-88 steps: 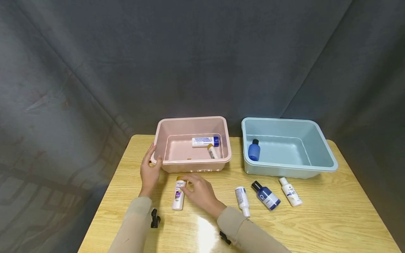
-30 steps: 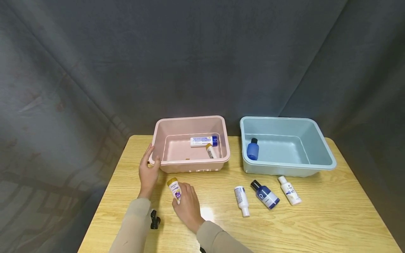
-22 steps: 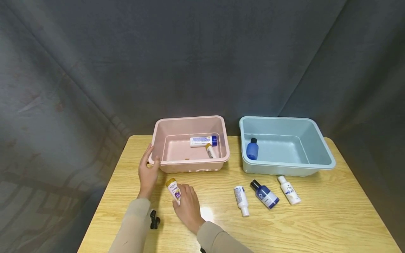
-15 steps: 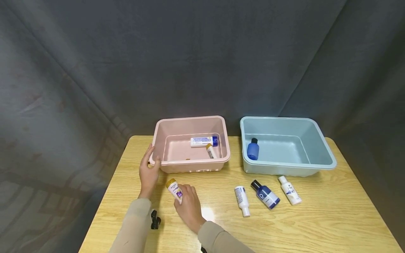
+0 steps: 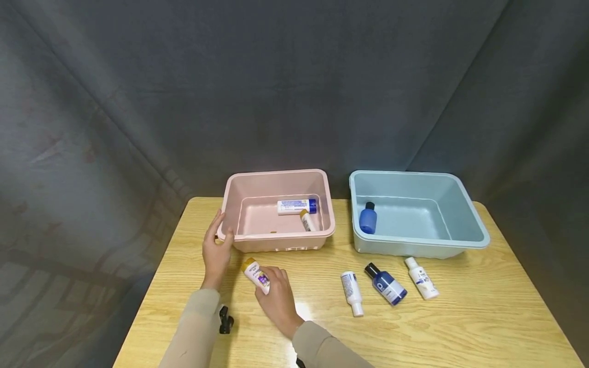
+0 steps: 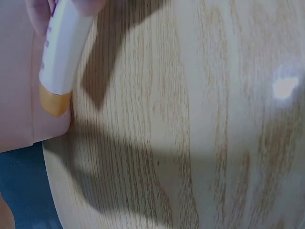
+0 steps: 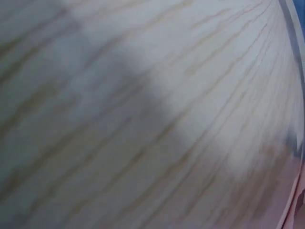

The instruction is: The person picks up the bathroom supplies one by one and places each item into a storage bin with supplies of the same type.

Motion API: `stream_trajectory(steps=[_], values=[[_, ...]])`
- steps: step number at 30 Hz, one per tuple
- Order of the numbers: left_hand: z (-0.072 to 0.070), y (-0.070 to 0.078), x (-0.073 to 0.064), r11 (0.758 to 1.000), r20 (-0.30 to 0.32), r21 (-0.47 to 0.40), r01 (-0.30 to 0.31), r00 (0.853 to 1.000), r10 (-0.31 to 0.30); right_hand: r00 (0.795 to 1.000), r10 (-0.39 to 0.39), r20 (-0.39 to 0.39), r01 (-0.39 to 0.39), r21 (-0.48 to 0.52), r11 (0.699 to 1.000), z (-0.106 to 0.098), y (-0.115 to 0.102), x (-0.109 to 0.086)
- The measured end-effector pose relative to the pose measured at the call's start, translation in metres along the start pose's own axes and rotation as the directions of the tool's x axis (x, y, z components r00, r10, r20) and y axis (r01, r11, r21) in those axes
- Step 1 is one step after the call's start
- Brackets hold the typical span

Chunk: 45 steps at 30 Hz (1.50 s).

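White and gold-capped, a flip-shaped bottle [image 5: 256,276] is held by its lower end in the right hand [image 5: 279,296], before the pink bin [image 5: 285,237], toward the left edge of the bench [image 5: 497,327]. Its shadow falls apart from it in the left wrist view, so it looks lifted, cap end free and pointing to the far left corner. The left hand [image 5: 216,260] is spread, thumb and fingers resting against the bin's near left corner.

With only one end gripped, a loose hold could let the bottle twist or slip onto the wood; carried low, its cap might catch on the bin's rim. Too much push from the left hand could slide the bin toward the far edge. Inside it, a blue-capped white tube [image 5: 296,206] and a small gold-capped bottle [image 5: 307,221] lie close together on the right, where a dropped thing could knock them. A sweep of the right forearm toward the right edge might roll the white-capped bottle [image 5: 352,294].
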<state>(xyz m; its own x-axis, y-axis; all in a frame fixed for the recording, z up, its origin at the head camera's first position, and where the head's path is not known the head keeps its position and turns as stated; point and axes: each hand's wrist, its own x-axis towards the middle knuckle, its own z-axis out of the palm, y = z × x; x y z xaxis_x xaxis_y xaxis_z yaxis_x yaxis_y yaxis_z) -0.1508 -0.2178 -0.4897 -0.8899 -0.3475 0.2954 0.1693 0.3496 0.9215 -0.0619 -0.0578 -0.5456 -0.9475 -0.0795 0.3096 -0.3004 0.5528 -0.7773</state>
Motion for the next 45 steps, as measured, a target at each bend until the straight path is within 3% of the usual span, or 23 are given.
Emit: stream_trajectory(steps=[1,12,25,35,45], values=[[0.0,-0.005,0.001,1.0,-0.002,0.001,-0.008,1.0,0.008,1.0,-0.005,0.001,0.005,0.007,1.0,-0.001,0.0,0.0],[0.0,-0.002,-0.001,1.0,-0.013,0.024,-0.01,1.0,0.01,0.999,-0.009,0.043,0.006,0.072,0.997,-0.015,0.0,-0.002],[-0.002,-0.001,-0.002,0.999,-0.03,0.045,-0.003,1.0,0.004,0.993,-0.11,-0.032,0.113,0.09,0.99,-0.034,-0.005,0.002],[0.001,-0.001,-0.002,0.998,-0.033,0.057,-0.007,0.999,0.009,0.95,-0.283,-0.135,0.295,0.076,0.952,-0.05,-0.006,0.009],[0.001,-0.001,-0.002,0.999,-0.028,0.036,-0.012,1.0,0.013,0.922,-0.341,-0.182,0.364,0.112,0.925,-0.068,-0.007,0.019]])
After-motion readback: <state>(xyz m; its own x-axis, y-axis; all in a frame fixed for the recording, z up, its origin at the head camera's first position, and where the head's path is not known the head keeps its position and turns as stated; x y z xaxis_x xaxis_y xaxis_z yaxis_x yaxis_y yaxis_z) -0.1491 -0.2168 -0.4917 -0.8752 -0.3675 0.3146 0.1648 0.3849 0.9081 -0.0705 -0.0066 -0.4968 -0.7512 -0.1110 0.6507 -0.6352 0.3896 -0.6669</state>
